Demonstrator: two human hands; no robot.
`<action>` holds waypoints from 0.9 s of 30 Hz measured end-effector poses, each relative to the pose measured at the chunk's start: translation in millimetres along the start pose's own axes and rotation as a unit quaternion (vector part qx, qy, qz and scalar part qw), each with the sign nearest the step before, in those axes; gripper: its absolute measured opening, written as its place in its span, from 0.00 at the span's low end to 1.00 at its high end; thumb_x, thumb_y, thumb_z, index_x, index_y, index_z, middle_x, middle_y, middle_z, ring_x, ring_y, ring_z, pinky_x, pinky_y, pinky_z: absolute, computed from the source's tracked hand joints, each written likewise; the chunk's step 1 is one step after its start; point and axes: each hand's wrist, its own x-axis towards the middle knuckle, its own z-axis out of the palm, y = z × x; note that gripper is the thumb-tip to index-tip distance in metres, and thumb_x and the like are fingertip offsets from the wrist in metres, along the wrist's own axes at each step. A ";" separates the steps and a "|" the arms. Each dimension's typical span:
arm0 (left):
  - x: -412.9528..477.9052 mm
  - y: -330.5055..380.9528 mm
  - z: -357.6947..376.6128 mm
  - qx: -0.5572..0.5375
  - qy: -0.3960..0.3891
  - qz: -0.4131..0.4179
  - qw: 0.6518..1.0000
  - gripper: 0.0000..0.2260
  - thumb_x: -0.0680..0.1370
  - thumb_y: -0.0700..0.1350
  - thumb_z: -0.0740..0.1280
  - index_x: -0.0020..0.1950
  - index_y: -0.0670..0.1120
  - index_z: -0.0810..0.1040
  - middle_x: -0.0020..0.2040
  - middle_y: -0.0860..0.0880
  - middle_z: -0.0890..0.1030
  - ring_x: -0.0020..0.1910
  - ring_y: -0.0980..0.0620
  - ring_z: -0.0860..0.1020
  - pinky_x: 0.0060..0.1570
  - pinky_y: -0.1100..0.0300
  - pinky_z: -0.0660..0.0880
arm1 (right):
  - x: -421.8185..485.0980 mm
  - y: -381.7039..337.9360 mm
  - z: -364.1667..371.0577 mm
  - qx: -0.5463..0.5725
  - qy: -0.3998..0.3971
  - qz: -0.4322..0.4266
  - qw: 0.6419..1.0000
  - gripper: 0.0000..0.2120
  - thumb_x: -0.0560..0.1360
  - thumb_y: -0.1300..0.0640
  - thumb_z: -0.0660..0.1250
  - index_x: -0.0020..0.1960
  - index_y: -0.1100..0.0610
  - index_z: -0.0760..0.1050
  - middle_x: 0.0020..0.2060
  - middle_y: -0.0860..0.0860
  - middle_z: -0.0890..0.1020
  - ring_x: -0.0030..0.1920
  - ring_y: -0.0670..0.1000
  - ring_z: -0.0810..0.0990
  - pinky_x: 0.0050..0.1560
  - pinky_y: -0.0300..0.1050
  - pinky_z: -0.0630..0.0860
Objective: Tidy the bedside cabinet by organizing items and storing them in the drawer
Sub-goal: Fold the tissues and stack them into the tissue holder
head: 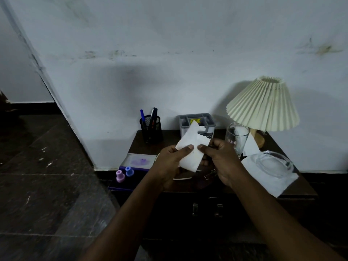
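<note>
Paper (188, 141) sits mid-frame above the table (169, 137), pinched between left hand (169, 162) and right hand (220, 159), seemingly being folded. Next: finish the fold, free one hand, and open the drawer (207, 213) at lower centre.

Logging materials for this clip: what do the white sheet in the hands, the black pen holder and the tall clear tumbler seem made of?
White folded sheet: likely thin paper or tissue, matte; it creases softly. Black cylindrical pen holder: apparently metal mesh, matte; pens show through its lattice. Tall clear tumbler: glass, glossy; transparent with bright rim highlights.
</note>
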 end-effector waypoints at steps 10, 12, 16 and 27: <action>-3.0 3.0 -6.6 0.053 0.065 0.028 0.996 0.11 0.71 0.46 0.81 0.49 0.48 0.84 0.45 0.50 0.88 0.47 0.48 0.87 0.42 0.49 0.85 | -4.9 1.9 3.8 0.001 0.020 0.010 1.000 0.05 0.77 0.65 0.74 0.52 0.61 0.83 0.44 0.58 0.89 0.41 0.58 0.89 0.35 0.47 0.84; -6.5 6.5 -9.6 0.045 0.072 0.053 0.995 0.12 0.71 0.45 0.82 0.50 0.48 0.84 0.46 0.50 0.88 0.50 0.47 0.86 0.48 0.45 0.85 | -4.3 2.8 3.3 -0.037 0.060 0.006 0.998 0.04 0.76 0.65 0.74 0.50 0.60 0.83 0.43 0.58 0.88 0.40 0.57 0.89 0.34 0.47 0.83; -13.1 11.0 -16.2 0.101 0.095 0.165 0.977 0.12 0.74 0.41 0.79 0.56 0.47 0.84 0.47 0.53 0.88 0.47 0.55 0.86 0.42 0.63 0.82 | -5.2 2.2 2.4 -0.089 0.083 -0.003 0.993 0.04 0.76 0.63 0.75 0.50 0.58 0.82 0.43 0.55 0.87 0.37 0.51 0.88 0.31 0.45 0.82; -7.4 7.4 -10.7 0.043 0.020 -0.023 0.999 0.07 0.77 0.50 0.75 0.50 0.49 0.81 0.38 0.57 0.87 0.46 0.53 0.84 0.51 0.52 0.83 | -12.0 2.9 15.4 0.041 -0.007 0.039 0.998 0.09 0.80 0.69 0.67 0.57 0.61 0.82 0.48 0.60 0.88 0.48 0.62 0.89 0.44 0.56 0.87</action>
